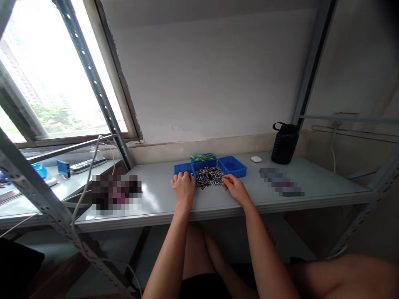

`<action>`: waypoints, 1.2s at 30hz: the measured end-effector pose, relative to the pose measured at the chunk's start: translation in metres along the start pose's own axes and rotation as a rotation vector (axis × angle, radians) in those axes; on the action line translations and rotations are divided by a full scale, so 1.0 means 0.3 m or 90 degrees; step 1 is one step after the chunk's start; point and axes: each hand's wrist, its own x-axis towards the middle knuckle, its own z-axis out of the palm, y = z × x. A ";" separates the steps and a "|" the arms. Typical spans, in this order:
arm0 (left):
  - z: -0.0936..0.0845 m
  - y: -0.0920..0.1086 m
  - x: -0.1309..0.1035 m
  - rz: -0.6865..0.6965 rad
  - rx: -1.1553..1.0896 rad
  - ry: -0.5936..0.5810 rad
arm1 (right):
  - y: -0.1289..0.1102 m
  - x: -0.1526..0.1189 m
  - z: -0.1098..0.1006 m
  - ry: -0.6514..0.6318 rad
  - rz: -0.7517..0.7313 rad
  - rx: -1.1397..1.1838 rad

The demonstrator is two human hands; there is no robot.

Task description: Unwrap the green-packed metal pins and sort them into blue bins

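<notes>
A heap of small black and silver screws (208,177) lies on the table among blue plastic bins. At the heap's right edge, my right hand (233,186) pinches what looks like a screw between thumb and fingers. My left hand (183,187) is at the front of the left blue bin (183,167), palm down with its fingers curled; what they hold, if anything, is hidden. Behind the heap stands a blue bin (204,163) with green packets (202,157) in it. The right blue bin (239,172) sits just beyond my right hand, and nothing shows inside it.
A black water bottle (284,143) and a small white case (256,159) stand at the back right of the table (215,202). Blurred patches cover items at left and right. Metal shelf posts (90,70) frame the table, and a white cable (75,211) hangs at left.
</notes>
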 end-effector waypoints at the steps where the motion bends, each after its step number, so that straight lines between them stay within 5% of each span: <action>1: 0.002 -0.003 0.000 0.000 -0.001 0.007 | 0.000 0.000 0.000 0.001 0.000 -0.001; 10: -0.020 -0.025 -0.005 -0.011 0.015 0.040 | 0.006 0.002 -0.001 -0.004 -0.006 -0.002; 13: -0.021 0.037 -0.040 0.097 -0.009 0.020 | 0.012 0.006 0.001 -0.008 -0.005 -0.002; 19: 0.057 0.159 -0.095 0.321 -0.104 -0.149 | 0.014 0.007 0.000 -0.007 -0.007 0.007; 24: 0.112 0.150 -0.095 0.308 -0.149 -0.202 | 0.011 0.005 -0.002 -0.005 -0.002 0.017; 36: 0.109 0.142 -0.094 0.273 -0.150 -0.207 | 0.010 -0.001 -0.001 -0.008 -0.009 -0.005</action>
